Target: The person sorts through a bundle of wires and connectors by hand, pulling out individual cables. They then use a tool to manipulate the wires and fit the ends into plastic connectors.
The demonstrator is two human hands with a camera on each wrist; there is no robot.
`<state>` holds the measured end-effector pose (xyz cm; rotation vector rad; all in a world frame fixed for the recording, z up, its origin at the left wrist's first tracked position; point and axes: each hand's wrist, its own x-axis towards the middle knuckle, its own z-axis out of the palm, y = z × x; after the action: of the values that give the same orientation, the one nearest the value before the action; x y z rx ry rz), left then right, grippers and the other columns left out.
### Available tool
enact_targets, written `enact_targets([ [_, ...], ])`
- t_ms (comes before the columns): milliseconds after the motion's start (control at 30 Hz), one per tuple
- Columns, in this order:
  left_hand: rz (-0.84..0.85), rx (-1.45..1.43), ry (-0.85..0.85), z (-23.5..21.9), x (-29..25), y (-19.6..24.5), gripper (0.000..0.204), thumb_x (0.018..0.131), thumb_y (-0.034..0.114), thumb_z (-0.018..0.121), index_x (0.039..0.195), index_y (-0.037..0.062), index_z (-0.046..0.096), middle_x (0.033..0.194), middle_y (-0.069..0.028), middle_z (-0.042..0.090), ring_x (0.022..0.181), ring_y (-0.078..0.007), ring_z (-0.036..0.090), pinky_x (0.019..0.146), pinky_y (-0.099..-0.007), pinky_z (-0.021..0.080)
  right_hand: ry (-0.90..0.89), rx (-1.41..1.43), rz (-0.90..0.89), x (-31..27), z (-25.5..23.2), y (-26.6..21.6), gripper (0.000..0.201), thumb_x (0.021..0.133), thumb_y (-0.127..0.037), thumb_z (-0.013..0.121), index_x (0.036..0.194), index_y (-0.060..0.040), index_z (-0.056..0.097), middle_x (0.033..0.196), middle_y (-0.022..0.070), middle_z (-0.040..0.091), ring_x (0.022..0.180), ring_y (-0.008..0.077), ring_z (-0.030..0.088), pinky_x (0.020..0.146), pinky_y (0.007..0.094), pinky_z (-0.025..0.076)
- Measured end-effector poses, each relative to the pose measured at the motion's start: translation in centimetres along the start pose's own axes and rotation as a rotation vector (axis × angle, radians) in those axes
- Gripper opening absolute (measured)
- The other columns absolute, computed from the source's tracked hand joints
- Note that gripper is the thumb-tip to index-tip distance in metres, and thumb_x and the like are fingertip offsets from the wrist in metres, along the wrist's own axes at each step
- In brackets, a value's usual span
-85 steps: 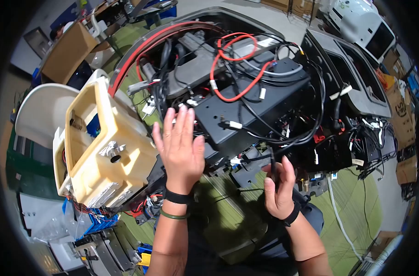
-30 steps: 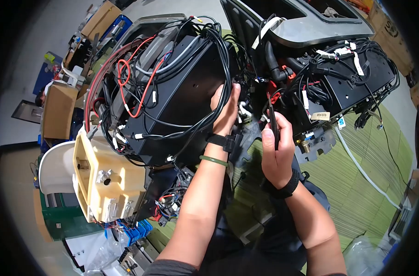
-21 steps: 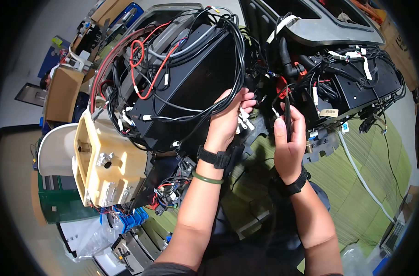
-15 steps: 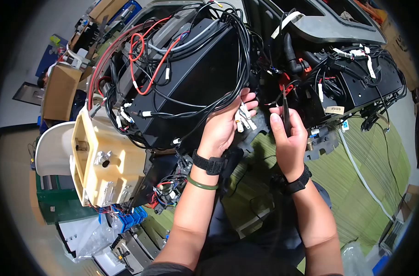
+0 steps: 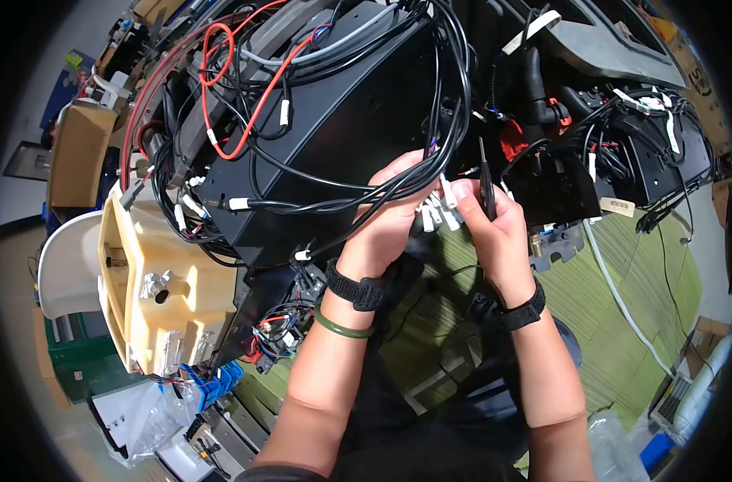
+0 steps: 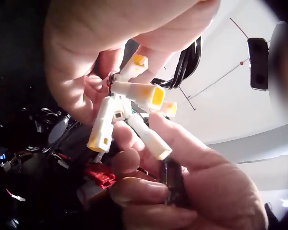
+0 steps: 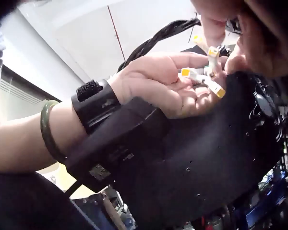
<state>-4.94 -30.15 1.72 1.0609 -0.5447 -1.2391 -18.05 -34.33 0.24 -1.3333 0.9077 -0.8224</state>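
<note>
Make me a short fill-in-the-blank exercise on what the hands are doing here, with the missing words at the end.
1. The person's ___ hand holds the slim dark tool.
2. The connectors bunched at the left hand have mainly ___ housings.
3. A green bangle circles the ___ forearm.
4. The striped floor covering is colored ___.

Missing words: right; white; left; green.

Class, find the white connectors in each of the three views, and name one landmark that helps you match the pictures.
Head: the white connectors are slightly right of and above centre.
Left wrist: the white connectors are large, near the middle.
Right wrist: the white connectors are small, at upper right.
Shared landmark: the left hand, next to them each time.
</note>
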Motion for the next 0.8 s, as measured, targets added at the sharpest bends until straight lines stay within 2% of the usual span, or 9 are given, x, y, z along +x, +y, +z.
enact_targets([
  [100, 0.049, 0.091, -0.001, -0.1, 0.0, 0.1, 0.026, 0.084, 0.014, 0.057, 0.107, 0.0016, 0.058, 0.079, 0.0038, 0.056, 0.061, -0.0014, 0.044, 0.050, -0.0154, 0.030, -0.043, 0.165, 0.144, 0.1, 0.2, -1.3, 0.028, 0.086, -0.028, 0.056, 0.087, -0.0001, 0.060, 0.066, -0.0056, 0.050, 0.061, 0.0037, 0.042, 0.055, 0.0208, 0.035],
  [167, 0.050, 0.117, 0.030, -0.3, 0.2, 0.2, 0.026, 0.084, 0.013, 0.057, 0.107, 0.0015, 0.058, 0.078, 0.0041, 0.055, 0.060, -0.0013, 0.043, 0.050, -0.0155, 0.030, -0.055, 0.256, 0.199, 0.6, 0.2, -1.5, 0.028, 0.085, -0.028, 0.057, 0.088, -0.0003, 0.060, 0.068, -0.0054, 0.052, 0.061, 0.0033, 0.043, 0.056, 0.0199, 0.036],
  [300, -0.009, 0.112, 0.066, -0.1, 0.1, 0.5, 0.026, 0.081, 0.014, 0.060, 0.104, 0.0023, 0.057, 0.075, 0.0042, 0.053, 0.064, -0.0024, 0.044, 0.054, -0.0168, 0.032, -0.042, 0.108, 0.097, 1.5, -0.2, -0.5, 0.019, 0.078, -0.015, 0.064, 0.091, -0.0009, 0.061, 0.070, -0.0045, 0.053, 0.061, 0.0015, 0.046, 0.056, 0.0160, 0.036],
  [467, -0.067, 0.193, 0.057, 0.2, 0.2, 0.4, 0.022, 0.082, 0.014, 0.058, 0.101, 0.0032, 0.056, 0.079, 0.0014, 0.056, 0.073, -0.0043, 0.049, 0.063, -0.0169, 0.039, -0.038, 0.138, 0.083, 2.5, -0.7, -1.0, 0.018, 0.079, -0.014, 0.063, 0.092, -0.0007, 0.061, 0.068, -0.0054, 0.052, 0.061, 0.0003, 0.045, 0.055, 0.0160, 0.036],
  [533, 0.000, 0.232, 0.060, 0.0, 0.7, -0.2, 0.022, 0.082, 0.013, 0.057, 0.101, 0.0023, 0.056, 0.081, 0.0005, 0.056, 0.074, -0.0050, 0.049, 0.066, -0.0186, 0.040, -0.129, 0.139, 0.141, 2.9, -0.9, -1.3, 0.016, 0.080, -0.013, 0.062, 0.090, -0.0006, 0.061, 0.067, -0.0053, 0.052, 0.061, 0.0002, 0.044, 0.054, 0.0164, 0.036],
  [600, -0.015, 0.230, -0.002, -0.2, 1.1, 0.0, 0.018, 0.082, 0.003, 0.057, 0.100, 0.0008, 0.056, 0.090, -0.0028, 0.061, 0.079, -0.0062, 0.056, 0.070, -0.0177, 0.044, -0.137, 0.106, 0.088, 3.5, -1.1, -0.2, 0.015, 0.080, -0.012, 0.061, 0.090, -0.0006, 0.061, 0.066, -0.0052, 0.051, 0.061, 0.0003, 0.044, 0.053, 0.0167, 0.036],
  [667, -0.012, 0.186, -0.035, 0.3, 1.2, 0.3, 0.019, 0.082, 0.001, 0.056, 0.101, 0.0007, 0.056, 0.093, -0.0045, 0.061, 0.082, -0.0075, 0.057, 0.072, -0.0186, 0.044, -0.148, 0.069, 0.037, 3.7, -1.2, 0.1, 0.013, 0.080, -0.010, 0.060, 0.089, -0.0005, 0.061, 0.066, -0.0052, 0.051, 0.060, 0.0004, 0.045, 0.053, 0.0170, 0.036],
  [733, 0.078, 0.264, 0.077, 0.6, 1.2, 0.1, 0.015, 0.081, 0.010, 0.057, 0.094, 0.0018, 0.057, 0.081, 0.0010, 0.056, 0.072, -0.0040, 0.047, 0.064, -0.0181, 0.036, -0.190, 0.113, 0.116, 3.8, -1.4, -0.6, 0.012, 0.080, -0.009, 0.059, 0.088, -0.0007, 0.061, 0.066, -0.0053, 0.051, 0.060, 0.0003, 0.044, 0.052, 0.0174, 0.036],
  [800, 0.103, 0.421, 0.179, 0.7, 1.1, 0.1, 0.013, 0.081, 0.009, 0.057, 0.093, 0.0035, 0.057, 0.077, 0.0022, 0.056, 0.069, -0.0035, 0.048, 0.061, -0.0182, 0.038, -0.140, 0.131, 0.081, 3.9, -1.0, -0.1, 0.012, 0.080, -0.010, 0.059, 0.088, -0.0005, 0.061, 0.066, -0.0047, 0.051, 0.060, 0.0008, 0.045, 0.053, 0.0177, 0.036],
])
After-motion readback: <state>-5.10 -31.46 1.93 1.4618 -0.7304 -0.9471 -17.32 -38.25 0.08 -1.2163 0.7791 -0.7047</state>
